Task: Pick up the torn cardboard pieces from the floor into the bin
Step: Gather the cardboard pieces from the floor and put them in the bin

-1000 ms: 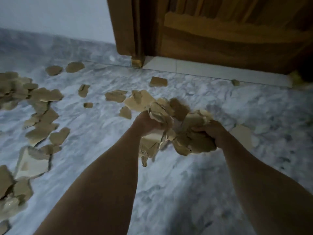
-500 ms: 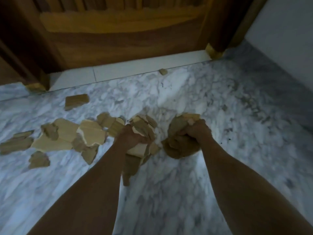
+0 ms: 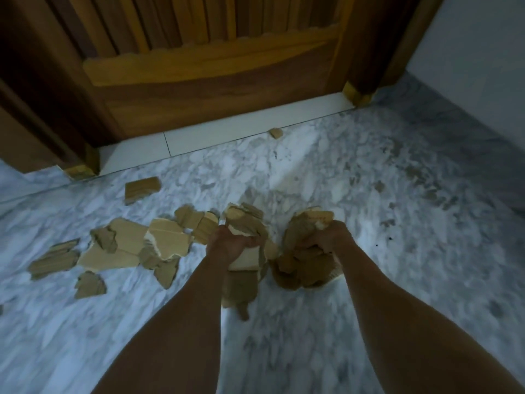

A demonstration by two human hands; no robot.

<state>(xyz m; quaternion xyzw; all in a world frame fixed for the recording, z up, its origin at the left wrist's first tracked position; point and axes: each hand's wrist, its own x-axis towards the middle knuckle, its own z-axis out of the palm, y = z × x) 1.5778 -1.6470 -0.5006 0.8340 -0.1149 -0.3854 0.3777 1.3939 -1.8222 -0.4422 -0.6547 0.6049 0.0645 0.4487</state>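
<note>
Grey-veined white marble floor (image 3: 369, 194) meets a brown wooden door (image 3: 213, 66). Left hand (image 3: 230, 245) clenches one bundle of torn tan cardboard pieces (image 3: 244, 223); right hand (image 3: 326, 237) clenches another bundle (image 3: 301, 268). Roughly ten loose scraps (image 3: 119, 248) lie leftward; no writing is legible.

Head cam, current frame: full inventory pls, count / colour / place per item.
loose cardboard pieces: roughly a dozen, tan, floor left of the hands
lone piece: one, tan, floor near left door post
small scrap: one, tan, by the threshold
held cardboard bundles: two, tan, one per hand
floor: one, grey-white marble
threshold strip: one, white, under door
door: one, brown wood, top
wall: white, right
left hand: grips a bundle
right hand: grips a bundle
</note>
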